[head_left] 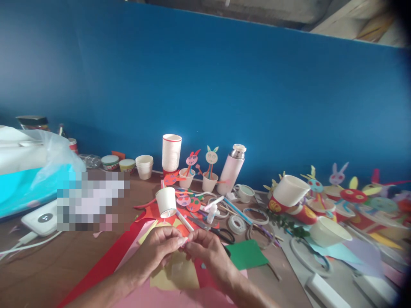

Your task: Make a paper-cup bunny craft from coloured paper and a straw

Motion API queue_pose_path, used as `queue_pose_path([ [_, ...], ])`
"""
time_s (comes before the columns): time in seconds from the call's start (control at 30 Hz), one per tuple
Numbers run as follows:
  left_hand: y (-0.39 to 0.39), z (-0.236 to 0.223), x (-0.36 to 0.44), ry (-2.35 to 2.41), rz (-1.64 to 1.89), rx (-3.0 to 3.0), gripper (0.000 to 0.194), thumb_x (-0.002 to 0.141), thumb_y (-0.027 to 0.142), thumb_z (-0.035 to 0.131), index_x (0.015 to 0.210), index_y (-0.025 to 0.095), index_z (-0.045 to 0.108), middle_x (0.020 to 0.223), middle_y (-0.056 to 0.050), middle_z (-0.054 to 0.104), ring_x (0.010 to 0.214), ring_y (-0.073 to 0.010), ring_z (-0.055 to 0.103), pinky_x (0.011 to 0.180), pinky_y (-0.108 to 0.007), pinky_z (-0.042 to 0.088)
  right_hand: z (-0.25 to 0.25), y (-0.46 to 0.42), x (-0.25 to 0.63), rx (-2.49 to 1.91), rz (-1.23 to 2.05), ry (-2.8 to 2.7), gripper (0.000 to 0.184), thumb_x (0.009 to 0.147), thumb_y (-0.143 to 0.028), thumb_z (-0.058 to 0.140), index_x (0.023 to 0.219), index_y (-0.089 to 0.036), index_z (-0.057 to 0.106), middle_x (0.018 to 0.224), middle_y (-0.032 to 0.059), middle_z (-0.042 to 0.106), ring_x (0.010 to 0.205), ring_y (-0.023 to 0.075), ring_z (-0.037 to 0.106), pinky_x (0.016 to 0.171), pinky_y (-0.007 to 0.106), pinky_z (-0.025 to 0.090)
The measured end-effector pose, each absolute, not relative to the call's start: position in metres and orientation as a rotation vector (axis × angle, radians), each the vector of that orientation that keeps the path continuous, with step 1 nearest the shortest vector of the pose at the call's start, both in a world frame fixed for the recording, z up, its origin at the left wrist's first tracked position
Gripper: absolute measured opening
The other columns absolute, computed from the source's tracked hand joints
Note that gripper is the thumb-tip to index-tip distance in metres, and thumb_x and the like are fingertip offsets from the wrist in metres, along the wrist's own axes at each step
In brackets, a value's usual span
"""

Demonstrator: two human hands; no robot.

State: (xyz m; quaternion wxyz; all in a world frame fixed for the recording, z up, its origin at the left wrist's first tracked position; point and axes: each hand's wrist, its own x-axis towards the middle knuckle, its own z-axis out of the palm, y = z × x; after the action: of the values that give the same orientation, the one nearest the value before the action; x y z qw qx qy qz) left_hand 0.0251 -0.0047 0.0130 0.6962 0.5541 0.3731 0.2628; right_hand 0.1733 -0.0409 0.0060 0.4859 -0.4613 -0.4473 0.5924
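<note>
I log left hand (157,251) bare, right hand (208,249) bare. Left forearm (118,281) and right forearm (245,291) also bare, all the way to my near edge of view. Both slim down toward the wrists (142,266); fingers (166,233) look slender, fine detail too small for me.

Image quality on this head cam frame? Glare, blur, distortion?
Head view: pale sheen on the blue wall, upper left; dark, blurry right edge; pixelated patch over the table, left; paper figures at right soft; flask leans, possibly lens distortion; small piece at the fingers indistinct.
</note>
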Motion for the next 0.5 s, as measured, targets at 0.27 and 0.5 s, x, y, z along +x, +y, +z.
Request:
queue_pose_path([
  [0.27, 0.0015, 0.0048, 0.0209, 0.811, 0.541, 1.295, 0.019, 0.067, 0.033, 0.056, 0.065, 0.015, 0.053, 0.053, 0.003, 0.050, 0.041, -0.0056, 0.033, 0.041, -0.019, 0.022, 0.0028, -0.0396, 0.1728, -1.103, 1.425, -1.063, 0.021, 0.062, -0.031, 0.069, 0.066, -0.013, 0.059, 0.056, -0.0010, 0.060, 0.050, 0.0087, 0.050, 0.051, 0.019, 0.034],
  [0.5, -0.0033, 0.0118, 0.0229, 0.878, 0.512, 1.354, 0.018, 0.066, 0.033, 0.053, 0.063, 0.016, 0.053, 0.045, 0.008, 0.039, 0.038, -0.0054, 0.027, 0.040, -0.021, 0.018, 0.0048, -0.0397, 0.1728, -1.171, 1.364, -1.090, 0.018, 0.061, -0.029, 0.069, 0.065, -0.014, 0.060, 0.055, -0.0036, 0.056, 0.050, 0.0084, 0.050, 0.051, 0.019, 0.036],
])
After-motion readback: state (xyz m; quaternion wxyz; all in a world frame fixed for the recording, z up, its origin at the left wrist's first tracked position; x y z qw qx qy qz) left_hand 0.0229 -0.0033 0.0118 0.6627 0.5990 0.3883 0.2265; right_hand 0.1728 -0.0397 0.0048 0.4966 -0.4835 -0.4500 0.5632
